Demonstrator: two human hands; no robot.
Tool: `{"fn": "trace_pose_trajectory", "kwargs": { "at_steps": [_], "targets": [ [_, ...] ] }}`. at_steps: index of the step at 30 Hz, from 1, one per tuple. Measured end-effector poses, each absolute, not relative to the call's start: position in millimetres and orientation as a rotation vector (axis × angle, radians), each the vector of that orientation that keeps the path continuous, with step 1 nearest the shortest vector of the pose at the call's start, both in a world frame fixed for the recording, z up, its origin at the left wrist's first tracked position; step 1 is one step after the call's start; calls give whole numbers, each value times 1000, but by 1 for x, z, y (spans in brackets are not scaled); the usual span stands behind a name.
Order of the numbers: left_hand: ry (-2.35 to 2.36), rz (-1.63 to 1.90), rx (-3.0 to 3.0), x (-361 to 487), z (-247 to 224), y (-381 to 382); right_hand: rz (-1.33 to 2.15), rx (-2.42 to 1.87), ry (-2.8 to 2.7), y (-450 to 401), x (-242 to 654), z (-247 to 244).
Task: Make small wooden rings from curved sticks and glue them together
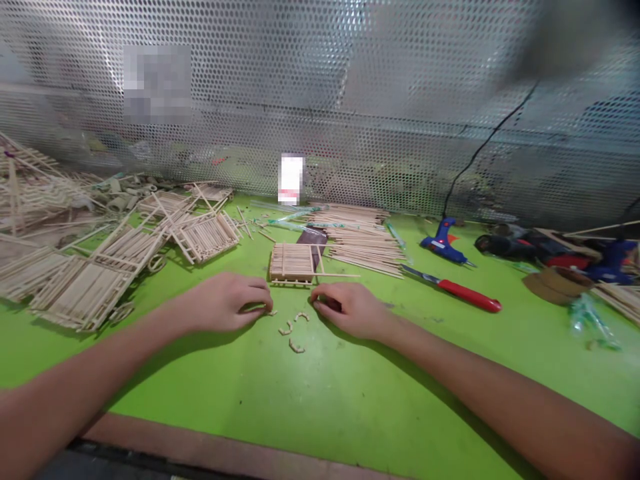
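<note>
My left hand [234, 301] rests on the green table with thumb and fingers closed in a pinch. A small pale curved wooden piece [272, 313] shows at its fingertips. My right hand [350, 309] is also pinched, low over the table; what sits between its fingertips is too small to make out. Between the hands lie three more curved pieces: one on the left [285, 328], one on the right [302, 316] and one nearer me [297, 345]. Just beyond them is a small stick-built model cart [291, 263], with a long stick pointing right.
Several finished stick models [85, 287] crowd the left side. Thin wooden sticks [365, 240] lie in a pile behind the cart. To the right are a red-handled knife [470, 295], a blue glue gun [445, 241] and a tape roll [557, 285]. A perforated metal screen [310, 87] closes the back.
</note>
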State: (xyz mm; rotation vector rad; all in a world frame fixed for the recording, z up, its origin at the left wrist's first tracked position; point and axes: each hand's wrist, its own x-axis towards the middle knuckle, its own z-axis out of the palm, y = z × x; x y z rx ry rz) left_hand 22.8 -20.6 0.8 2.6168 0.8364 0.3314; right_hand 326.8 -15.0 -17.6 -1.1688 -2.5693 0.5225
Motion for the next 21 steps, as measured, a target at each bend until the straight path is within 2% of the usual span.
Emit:
{"fn": "trace_pose_trajectory", "kwargs": {
  "at_steps": [9, 21],
  "targets": [
    [902, 278, 2664, 34, 2, -34, 360, -971, -2515, -19, 329, -21],
    [793, 315, 2792, 44, -4, -38, 180, -295, -2669, -50, 311, -17]
  ]
}}
